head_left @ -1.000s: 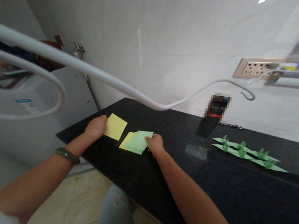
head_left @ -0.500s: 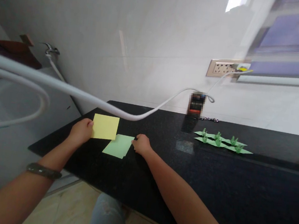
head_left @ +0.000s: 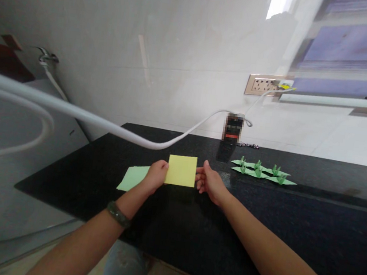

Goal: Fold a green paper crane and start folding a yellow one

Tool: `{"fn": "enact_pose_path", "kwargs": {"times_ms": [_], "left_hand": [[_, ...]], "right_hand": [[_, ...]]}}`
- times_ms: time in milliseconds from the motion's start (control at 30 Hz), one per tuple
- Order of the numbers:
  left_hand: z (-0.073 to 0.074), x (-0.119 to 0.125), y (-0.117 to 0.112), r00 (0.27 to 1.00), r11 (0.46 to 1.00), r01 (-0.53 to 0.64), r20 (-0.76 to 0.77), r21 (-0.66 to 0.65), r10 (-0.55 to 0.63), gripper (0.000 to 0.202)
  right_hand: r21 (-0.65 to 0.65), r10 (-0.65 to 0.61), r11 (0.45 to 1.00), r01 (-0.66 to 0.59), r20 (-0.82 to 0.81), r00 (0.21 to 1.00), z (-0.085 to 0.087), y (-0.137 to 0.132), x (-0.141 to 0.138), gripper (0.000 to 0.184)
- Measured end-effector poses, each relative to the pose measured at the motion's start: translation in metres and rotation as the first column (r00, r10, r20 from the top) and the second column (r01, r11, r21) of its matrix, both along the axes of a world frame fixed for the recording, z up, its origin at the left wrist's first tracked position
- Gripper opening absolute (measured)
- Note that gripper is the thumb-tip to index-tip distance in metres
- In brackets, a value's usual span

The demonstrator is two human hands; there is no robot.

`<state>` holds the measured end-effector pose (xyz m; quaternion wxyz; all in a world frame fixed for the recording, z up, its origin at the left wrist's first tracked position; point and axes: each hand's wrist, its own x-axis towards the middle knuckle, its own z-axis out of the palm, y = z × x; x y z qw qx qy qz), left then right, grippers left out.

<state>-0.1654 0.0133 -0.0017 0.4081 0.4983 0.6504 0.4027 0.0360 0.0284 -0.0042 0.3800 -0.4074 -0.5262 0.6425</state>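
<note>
My left hand (head_left: 156,175) pinches the left edge of a yellow square sheet of paper (head_left: 181,170) and holds it above the black counter (head_left: 260,218). At the sheet's right edge is my right hand (head_left: 209,181), fingers loosely spread and touching or nearly touching the paper. A light green sheet (head_left: 132,177) lies flat on the counter, partly behind my left hand. Several green folded paper cranes (head_left: 262,171) sit in a row farther right on the counter.
A white cable (head_left: 111,124) sweeps from the left across the view to a wall socket (head_left: 264,85). A small dark object (head_left: 232,129), blurred out, stands at the counter's back edge. A white appliance (head_left: 9,143) sits to the left of the counter.
My left hand has carried the yellow sheet rightward, past the green sheet. My right hand has let go of the green sheet and moved to the yellow one's right edge.
</note>
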Motion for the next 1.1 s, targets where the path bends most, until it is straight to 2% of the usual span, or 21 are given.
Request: {"fn": "enact_pose_path", "kwargs": {"times_ms": [67,167,300,367,433,500,533,633,800,900,1000,1033,1100], "left_hand": [[-0.007,0.033,0.008,1.000,0.998,-0.024,-0.011,0.060,0.025,0.014],[-0.014,0.074,0.018,1.000,0.994,-0.007,0.020,0.108,0.005,0.014],[-0.016,0.109,0.024,0.986,0.992,0.085,0.136,0.098,-0.098,0.017],[-0.014,0.118,0.025,0.963,0.986,0.150,0.213,0.078,-0.163,0.030],[-0.011,0.124,0.024,0.926,0.974,0.221,0.301,0.055,-0.227,0.045],[-0.007,0.126,0.022,0.771,0.944,0.328,0.570,0.027,-0.284,0.049],[-0.005,0.126,0.021,0.701,0.928,0.372,0.646,0.028,-0.301,0.047],[-0.002,0.123,0.018,0.571,0.889,0.457,0.757,0.029,-0.318,0.036],[-0.003,0.116,0.013,0.448,0.842,0.539,0.853,-0.019,-0.268,0.033],[-0.004,0.114,0.011,0.423,0.847,0.528,0.885,-0.067,-0.194,0.034],[0.000,0.112,0.009,0.418,0.867,0.487,0.900,-0.104,-0.127,0.036],[0.001,0.112,0.008,0.418,0.872,0.475,0.902,-0.115,-0.109,0.036],[0.005,0.112,0.007,0.410,0.869,0.477,0.908,-0.132,-0.087,0.037]], "right_hand": [[0.046,-0.046,0.998,0.044,0.050,0.998,-0.001,-0.004,0.030,0.052],[0.133,-0.198,0.975,0.177,0.169,0.965,-0.006,-0.008,0.069,0.031],[0.189,-0.298,0.948,0.256,0.241,0.924,-0.014,-0.011,0.103,0.024],[0.213,-0.308,0.943,0.256,0.270,0.912,-0.015,-0.012,0.111,0.024],[0.225,-0.282,0.948,0.224,0.272,0.920,-0.014,-0.014,0.115,0.024],[0.216,-0.227,0.961,0.173,0.255,0.940,-0.012,-0.015,0.116,0.022],[0.197,-0.200,0.968,0.153,0.243,0.949,-0.011,-0.016,0.117,0.022],[0.160,-0.161,0.979,0.126,0.228,0.960,-0.007,-0.019,0.116,0.022],[0.125,-0.120,0.988,0.094,0.223,0.967,-0.004,-0.024,0.113,0.025],[0.173,-0.104,0.983,0.062,0.248,0.963,-0.004,-0.024,0.114,0.027],[0.383,-0.210,0.921,0.073,0.330,0.920,-0.001,-0.024,0.118,0.024],[0.505,-0.284,0.860,0.071,0.358,0.890,0.001,-0.025,0.120,0.028],[0.697,-0.333,0.713,-0.071,0.426,0.841,0.006,-0.027,0.124,0.041]]}}
